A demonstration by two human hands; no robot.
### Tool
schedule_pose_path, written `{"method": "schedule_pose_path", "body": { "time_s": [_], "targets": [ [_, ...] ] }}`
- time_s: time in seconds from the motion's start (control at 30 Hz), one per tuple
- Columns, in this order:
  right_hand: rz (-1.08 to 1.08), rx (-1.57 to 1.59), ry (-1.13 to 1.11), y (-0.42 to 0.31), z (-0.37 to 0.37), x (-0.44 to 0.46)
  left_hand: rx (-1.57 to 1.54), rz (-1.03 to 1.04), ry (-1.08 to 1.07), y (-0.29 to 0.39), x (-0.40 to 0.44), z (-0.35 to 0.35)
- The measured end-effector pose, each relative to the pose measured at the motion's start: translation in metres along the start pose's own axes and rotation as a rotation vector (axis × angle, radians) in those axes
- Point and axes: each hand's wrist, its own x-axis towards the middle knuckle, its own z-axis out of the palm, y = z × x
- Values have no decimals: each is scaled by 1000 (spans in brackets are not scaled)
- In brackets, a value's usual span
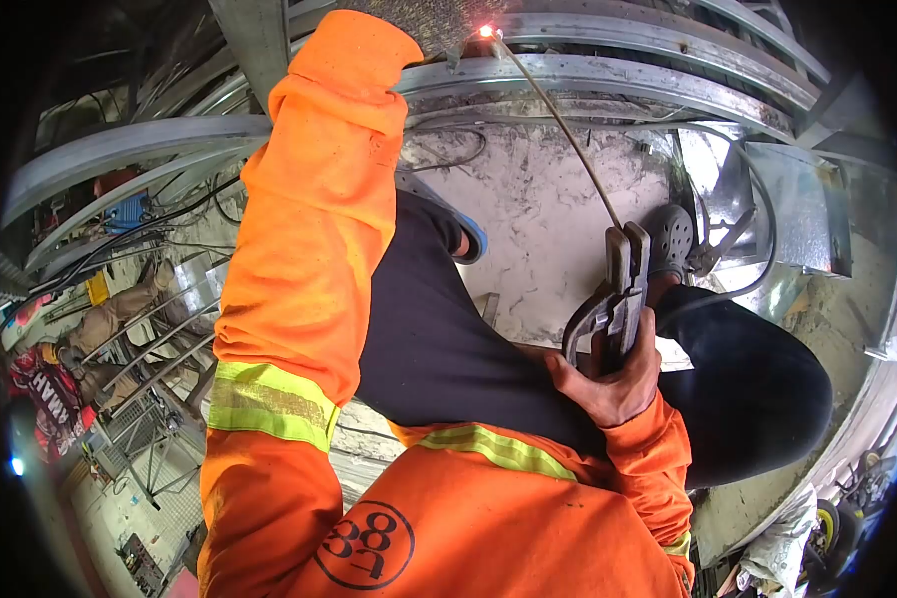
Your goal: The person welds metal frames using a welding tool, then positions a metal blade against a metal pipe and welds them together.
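My right hand (pixel 620 387) is closed round a welding electrode holder (pixel 625 284) above my bent knee. From its jaws a long thin welding rod (pixel 566 130) runs up and left. The rod's tip meets a metal rail (pixel 588 32) at a bright reddish glow (pixel 486 31). My left arm, in an orange sleeve (pixel 319 189), reaches up to the top edge. Beyond its cuff is a dark, speckled, glove-like surface (pixel 448 25). The fingers there cannot be made out.
Curved metal rails (pixel 608 80) cross the top. A cable (pixel 767 214) loops at right beside sheet metal (pixel 792 204). My shoe (pixel 668 237) rests on the pale, dusty floor (pixel 538 199). Far below left, a person in a red shirt (pixel 50 404) is near metal bars and frames.
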Motion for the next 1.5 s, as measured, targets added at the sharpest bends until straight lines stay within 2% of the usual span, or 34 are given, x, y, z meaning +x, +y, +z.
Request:
{"method": "schedule_pose_path", "body": {
  "time_s": [0.03,0.1,0.13,0.17,0.2,0.3,0.5,0.57,0.6,0.63,0.7,0.8,0.9,1.07,1.1,1.17,1.2,1.27,1.3,1.37,1.5],
  "targets": [
    [-41,-38,-25,2,-2,1,183,318,170,-3,-3,2],
    [-81,-77,-50,5,-4,0,82,104,50,1,-4,5],
    [-35,-94,-63,8,-4,-2,33,18,-31,-16,-9,8],
    [10,-111,-76,11,-3,-2,33,18,-31,-19,-10,11],
    [-80,-91,-20,17,1,-2,24,-4,-41,-20,-10,11],
    [-126,-105,-43,21,0,-3,-4,-69,-71,-18,-9,10],
    [-131,-69,7,27,3,-7,-59,-198,-133,-6,-2,3],
    [-477,-167,-8,38,5,5,-76,-241,-155,3,4,-1],
    [-294,-122,-49,29,-4,-8,-86,-262,-165,8,8,-4],
    [-360,14,34,37,2,-7,-95,-285,-176,15,12,-7],
    [-111,104,-19,29,0,-8,-94,-266,-167,9,8,-3],
    [-37,37,-22,11,-3,-1,-92,-205,-134,4,4,1],
    [-115,28,14,9,0,-1,-91,-145,-101,1,2,3],
    [-43,-1,-15,4,-1,0,-88,-45,-46,0,2,4],
    [-34,-13,-17,3,-1,0,-88,-45,-46,2,2,3],
    [-12,-12,-32,1,-2,0,-222,-212,-60,7,3,-1],
    [9,-12,-47,1,-3,0,-222,-212,-60,3,1,1],
    [6,-21,-48,2,-2,0,172,139,-39,-8,-3,4],
    [3,-29,-49,3,-2,0,172,139,-39,-2,0,0],
    [15,-13,-39,2,-1,-1,-241,-464,-213,19,9,-15],
    [5,-38,-80,2,-4,0,-241,-327,-201,2,2,-5]
  ]
}}
